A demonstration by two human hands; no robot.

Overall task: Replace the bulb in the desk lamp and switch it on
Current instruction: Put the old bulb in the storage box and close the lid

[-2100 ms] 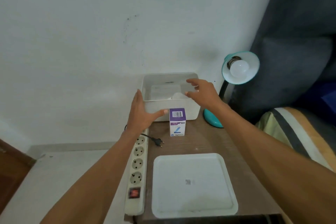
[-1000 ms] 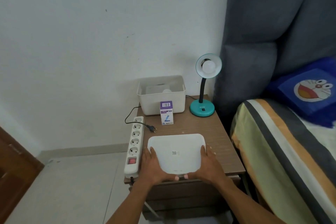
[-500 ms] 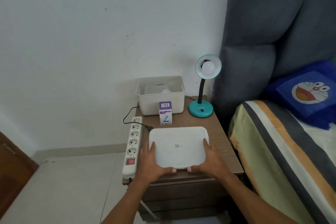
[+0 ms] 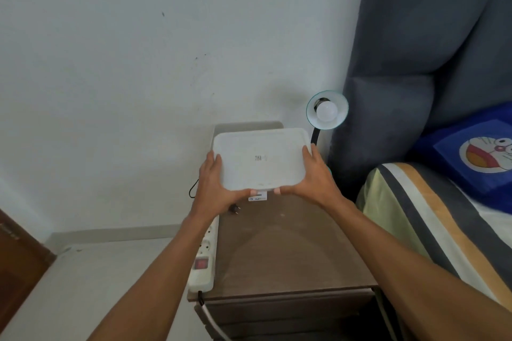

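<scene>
Currently, the left hand (image 4: pixel 214 185) and right hand (image 4: pixel 313 177) each grip 1 side of the flat white rectangular plastic lid (image 4: pixel 260 162), fingers curled under its near edge, holding it over the white plastic storage box (image 4: pixel 221 128). The box contents are hidden. Judged step: closing the box; next, lower the lid squarely, then attend to the teal gooseneck desk lamp (image 4: pixel 327 111), whose round white bulb (image 4: pixel 327 111) sits in the shade, unlit.

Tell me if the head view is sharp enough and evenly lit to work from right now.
Head view: soft, even daylight, no glare; lid held by both hands, left hand and right hand, looks slightly motion-blurred; wide-angle bending at edges; lamp bulb unlit.
</scene>
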